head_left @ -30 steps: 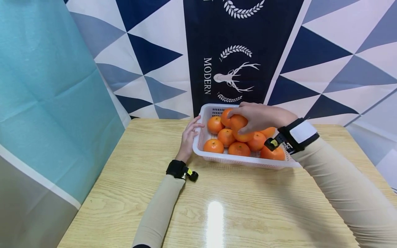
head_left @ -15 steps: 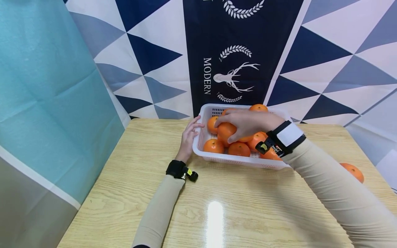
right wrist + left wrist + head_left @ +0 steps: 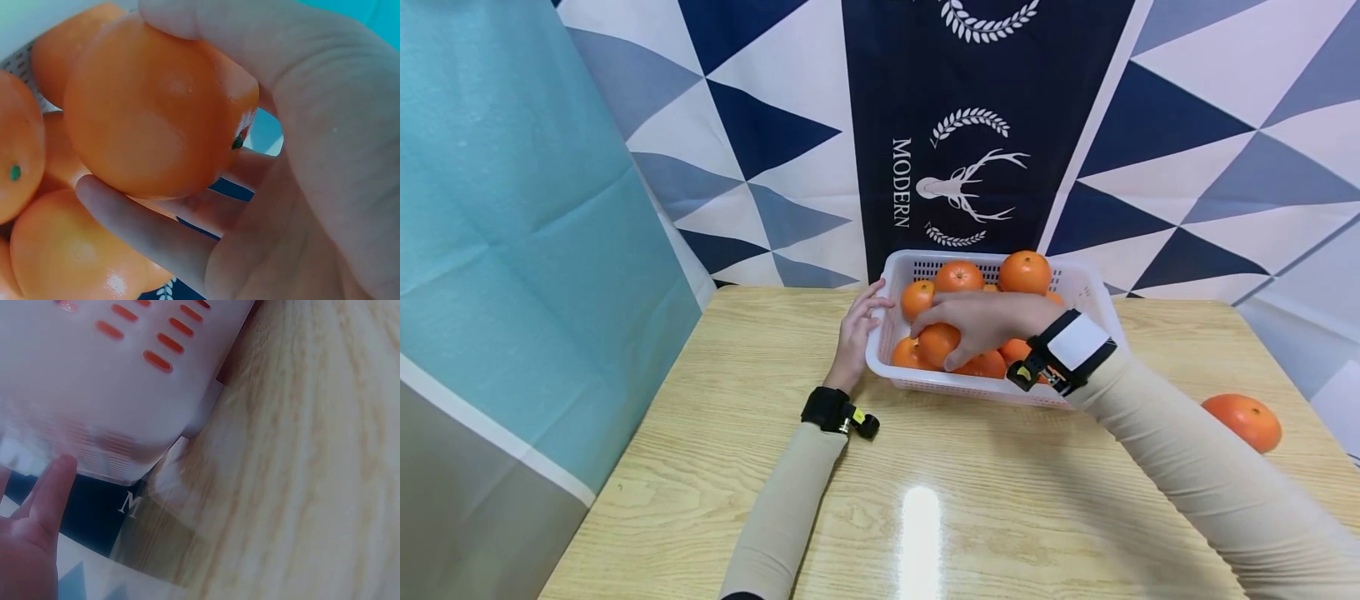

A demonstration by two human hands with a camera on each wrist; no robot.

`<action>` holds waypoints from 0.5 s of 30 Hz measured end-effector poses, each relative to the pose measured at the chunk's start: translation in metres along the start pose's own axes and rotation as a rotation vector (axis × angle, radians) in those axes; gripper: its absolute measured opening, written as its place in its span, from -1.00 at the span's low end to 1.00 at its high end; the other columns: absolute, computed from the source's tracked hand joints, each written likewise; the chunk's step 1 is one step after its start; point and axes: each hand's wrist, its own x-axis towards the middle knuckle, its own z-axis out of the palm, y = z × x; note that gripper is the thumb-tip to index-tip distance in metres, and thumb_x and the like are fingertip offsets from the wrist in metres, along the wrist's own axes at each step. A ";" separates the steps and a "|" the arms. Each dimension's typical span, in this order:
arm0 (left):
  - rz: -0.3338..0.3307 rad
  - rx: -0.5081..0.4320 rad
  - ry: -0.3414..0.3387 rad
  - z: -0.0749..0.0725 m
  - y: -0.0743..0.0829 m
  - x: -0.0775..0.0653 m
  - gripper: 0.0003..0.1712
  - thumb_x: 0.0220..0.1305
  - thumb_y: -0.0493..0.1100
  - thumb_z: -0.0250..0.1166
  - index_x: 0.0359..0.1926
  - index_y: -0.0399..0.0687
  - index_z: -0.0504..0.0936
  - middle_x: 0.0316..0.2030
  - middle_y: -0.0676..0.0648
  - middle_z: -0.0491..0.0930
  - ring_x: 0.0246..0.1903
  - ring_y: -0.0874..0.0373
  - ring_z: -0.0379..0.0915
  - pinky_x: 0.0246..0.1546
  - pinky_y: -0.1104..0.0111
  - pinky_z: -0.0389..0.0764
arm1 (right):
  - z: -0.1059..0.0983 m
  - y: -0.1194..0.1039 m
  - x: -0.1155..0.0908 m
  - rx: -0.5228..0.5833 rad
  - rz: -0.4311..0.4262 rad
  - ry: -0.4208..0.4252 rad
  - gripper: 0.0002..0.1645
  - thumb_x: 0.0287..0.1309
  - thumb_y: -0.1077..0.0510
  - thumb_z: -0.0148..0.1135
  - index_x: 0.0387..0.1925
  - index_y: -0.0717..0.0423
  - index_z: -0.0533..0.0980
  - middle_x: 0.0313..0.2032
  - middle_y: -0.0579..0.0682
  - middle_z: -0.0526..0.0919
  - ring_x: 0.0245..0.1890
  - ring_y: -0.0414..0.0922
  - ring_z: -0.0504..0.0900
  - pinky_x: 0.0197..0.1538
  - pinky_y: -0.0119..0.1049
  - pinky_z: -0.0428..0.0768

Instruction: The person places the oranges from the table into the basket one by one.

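Observation:
A white plastic basket [image 3: 1000, 386] with slotted walls stands at the back of the table, holding several oranges. My right hand [image 3: 973, 323] reaches into its left part and grips an orange [image 3: 938, 343]. In the right wrist view, thumb and fingers [image 3: 150, 240] wrap that orange [image 3: 150, 106] from opposite sides, with other oranges [image 3: 75, 250] close below it. My left hand [image 3: 853, 337] rests at the basket's left end, fingers loosely extended over the rim. In the left wrist view, a fingertip [image 3: 65, 464] touches the basket wall [image 3: 94, 375].
One orange [image 3: 1243, 421] lies on the wooden table [image 3: 760, 367] to the right, beside my right forearm. Another orange [image 3: 1025, 272] sits high at the basket's back edge. A patterned cloth wall [image 3: 970, 100] rises right behind the basket, and a teal sheet [image 3: 527, 217] hangs at the left.
My right hand has moved left and toward the front of the basket. The orange it gripped a second ago is out of its grasp; it now holds one farther left. The left hand stays put.

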 end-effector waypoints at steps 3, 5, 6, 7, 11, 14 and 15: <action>-0.003 -0.005 0.005 0.000 0.000 0.000 -0.56 0.48 -0.18 0.09 0.17 0.02 0.82 0.70 0.10 0.40 0.78 0.06 0.14 0.82 -0.01 0.17 | 0.003 0.002 0.002 -0.008 -0.011 -0.010 -0.30 0.39 0.07 0.57 0.50 -0.11 0.58 0.40 -0.02 0.69 0.31 0.05 0.57 0.47 0.18 0.61; -0.004 -0.004 0.011 0.000 0.001 0.000 -0.56 0.48 -0.18 0.10 0.17 0.03 0.83 0.69 0.12 0.41 0.78 0.08 0.15 0.82 -0.01 0.16 | 0.005 0.003 0.003 -0.002 0.006 -0.024 -0.28 0.38 0.03 0.58 0.51 -0.16 0.58 0.42 -0.03 0.67 0.33 0.05 0.55 0.49 0.21 0.59; -0.004 -0.006 0.013 0.000 0.001 -0.001 -0.56 0.48 -0.18 0.10 0.17 0.03 0.83 0.69 0.12 0.41 0.78 0.08 0.15 0.82 -0.01 0.16 | 0.005 0.003 0.004 0.002 0.011 -0.033 -0.27 0.38 0.01 0.58 0.52 -0.17 0.58 0.44 -0.03 0.66 0.35 0.06 0.54 0.51 0.22 0.57; -0.006 -0.009 0.012 0.000 0.002 -0.001 -0.56 0.47 -0.19 0.10 0.17 0.02 0.83 0.69 0.12 0.40 0.78 0.08 0.15 0.82 -0.01 0.15 | 0.006 0.004 0.004 0.004 0.015 -0.040 -0.26 0.38 -0.01 0.59 0.53 -0.18 0.57 0.45 -0.03 0.66 0.36 0.06 0.53 0.51 0.23 0.56; -0.016 -0.015 0.007 0.002 0.006 -0.002 -0.55 0.47 -0.23 0.08 0.18 -0.03 0.81 0.70 0.13 0.39 0.79 0.09 0.13 0.83 -0.03 0.12 | 0.006 0.005 0.005 0.018 0.038 -0.063 -0.22 0.36 -0.07 0.61 0.55 -0.22 0.56 0.47 0.00 0.62 0.38 0.07 0.49 0.54 0.24 0.54; -0.030 -0.021 0.008 0.002 0.008 -0.002 -0.55 0.47 -0.23 0.08 0.18 -0.04 0.81 0.69 0.19 0.40 0.78 0.17 0.14 0.83 0.01 0.12 | 0.006 0.005 0.006 0.024 0.041 -0.068 -0.22 0.35 -0.09 0.62 0.54 -0.23 0.57 0.45 0.00 0.62 0.38 0.08 0.50 0.55 0.24 0.54; -0.034 -0.021 0.009 0.002 0.009 -0.003 -0.55 0.48 -0.23 0.08 0.18 -0.04 0.81 0.68 0.21 0.40 0.77 0.20 0.15 0.83 0.04 0.13 | 0.006 0.006 0.006 0.031 0.046 -0.071 -0.22 0.35 -0.09 0.62 0.53 -0.23 0.57 0.45 -0.01 0.63 0.38 0.07 0.50 0.56 0.23 0.53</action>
